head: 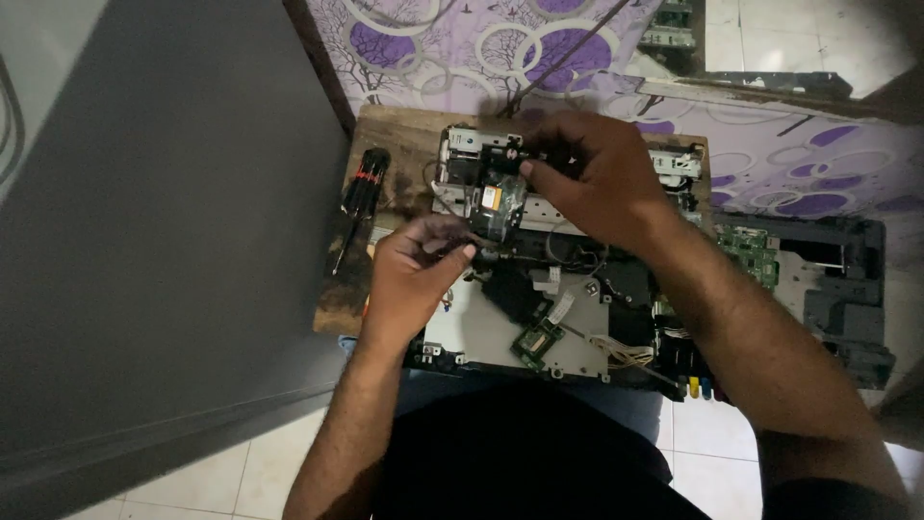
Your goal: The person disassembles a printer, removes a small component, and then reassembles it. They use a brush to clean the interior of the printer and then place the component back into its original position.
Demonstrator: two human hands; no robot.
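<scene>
The printer chassis [539,289] lies opened on a wooden board [385,144] before the person, whose right hand [597,178] closes its grip on the carriage [496,197] to steady it while the left hand [414,274] pinches a small part beside it, a screwdriver [361,197] kept nearby.

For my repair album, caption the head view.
Both hands, left and right, work on an opened printer beside a screwdriver.

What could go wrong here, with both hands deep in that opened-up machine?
The left hand pinches something small by the mechanism; if dropped, it might vanish among the loose white wires. The right hand presses over the mechanism and could snag those wires. The screwdriver lies near the board's edge and might roll off.
</scene>
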